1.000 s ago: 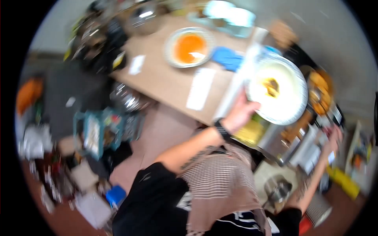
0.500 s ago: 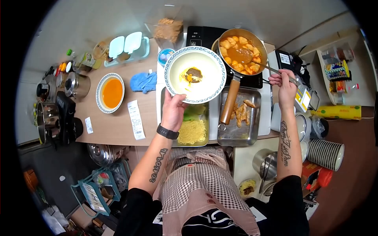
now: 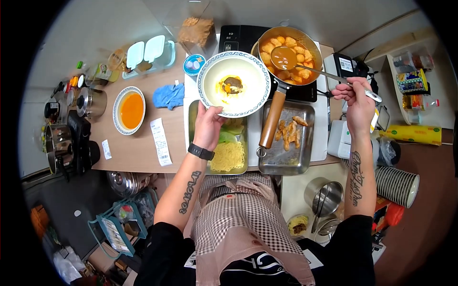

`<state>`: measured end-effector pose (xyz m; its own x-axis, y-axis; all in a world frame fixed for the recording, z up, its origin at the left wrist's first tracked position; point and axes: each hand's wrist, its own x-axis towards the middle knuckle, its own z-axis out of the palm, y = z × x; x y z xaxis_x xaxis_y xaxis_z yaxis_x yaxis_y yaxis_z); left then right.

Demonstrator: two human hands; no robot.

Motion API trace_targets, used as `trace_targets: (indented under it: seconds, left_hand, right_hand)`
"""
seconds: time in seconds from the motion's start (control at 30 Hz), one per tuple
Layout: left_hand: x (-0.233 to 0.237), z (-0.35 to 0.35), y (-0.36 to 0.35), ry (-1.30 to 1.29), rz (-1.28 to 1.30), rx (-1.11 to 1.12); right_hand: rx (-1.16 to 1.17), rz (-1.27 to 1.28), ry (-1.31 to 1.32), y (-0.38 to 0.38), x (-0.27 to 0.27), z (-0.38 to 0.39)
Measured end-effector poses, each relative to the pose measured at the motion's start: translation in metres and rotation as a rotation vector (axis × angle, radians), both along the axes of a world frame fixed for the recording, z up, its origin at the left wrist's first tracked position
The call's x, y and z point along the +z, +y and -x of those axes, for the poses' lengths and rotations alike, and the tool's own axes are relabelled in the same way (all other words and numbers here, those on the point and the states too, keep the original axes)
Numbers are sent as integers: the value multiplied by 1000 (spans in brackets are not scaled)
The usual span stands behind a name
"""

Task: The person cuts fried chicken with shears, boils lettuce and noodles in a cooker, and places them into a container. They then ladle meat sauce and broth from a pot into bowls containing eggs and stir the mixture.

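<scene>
Change: the ladle [image 3: 324, 74] cup sits a little further left in the pan [image 3: 273, 117] than half a second ago and now shows full of sauce; the right hand [image 3: 358, 97] has drifted right; the bowl [image 3: 248, 71] has barely shifted.
Bowl look: wide, shallow and white with a blue patterned rim; a dark brown lump lies in an orange-yellow smear at its centre.
Bowl place: held above the counter, over the far end of the noodle tray [image 3: 191, 138], just left of the pan.
Ladle look: metal, with a long thin handle and a round cup of brown-orange sauce.
Ladle axis: it runs from the cup, far left over the stew, down to the handle end at the near right, past the right hand; the cup faces up.
Left hand [image 3: 208, 126]: closed on the bowl's near rim, thumb over the edge.
Right hand: fingers pinched shut round the ladle handle near its end.
Pan: on a black cooker, holding orange stew with pale chunks; its wooden handle points toward the person.
</scene>
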<state>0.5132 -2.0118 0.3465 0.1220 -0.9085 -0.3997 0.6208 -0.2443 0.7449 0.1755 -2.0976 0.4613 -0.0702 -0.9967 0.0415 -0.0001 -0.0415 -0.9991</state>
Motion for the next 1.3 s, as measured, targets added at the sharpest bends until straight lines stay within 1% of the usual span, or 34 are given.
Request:
trace_targets:
  seconds: [0.13,0.27,0.37,0.43,0.53,0.67,0.73,0.8,0.83,0.87,0.93,1.03,1.13,1.3]
  left_hand:
    - [-1,0,-2,-6,6,8]
    - [-2,-1,-1,13,-4,21]
    - [2,0,-1,21,-3,23]
    - [5,-1,-1,13,-4,14]
    - [2,-3,-1,15,0,4]
    - [7,-1,-2,12,-10,12]
    - [2,-3,-1,12,-10,8]
    - [6,-1,-1,14,-15,14]
    - [8,0,-1,16,-20,22]
    - [9,1,-2,18,-25,29]
    - [7,1,-3,23,-17,29]
    - [4,0,-1,27,-14,13]
    - [-2,-2,-2,11,-2,11]
    - [0,-2,-2,15,-4,13]
  right_hand:
    - [98,-19,-33,8,10,-15]
    - [195,-39,-44,13,-4,-31]
    - [309,42,-18,23,-22,-39]
    - [363,98,14,32,-24,-45]
    - [532,374,302,36,-25,-39]
    - [601,667,634,48,-5,-31]
    - [491,705,621,44,-9,-20]
    - [351,611,619,31,-16,-9]
    - [274,456,551,27,-17,-8]
    - [193,348,428,21,-24,-9]
    - [102,166,222,8,-36,-3]
    - [70,29,106,-5,-41,-1]
    - [59,1,158,-11,-43,-3]
    - [45,12,149,-16,-45,-3]
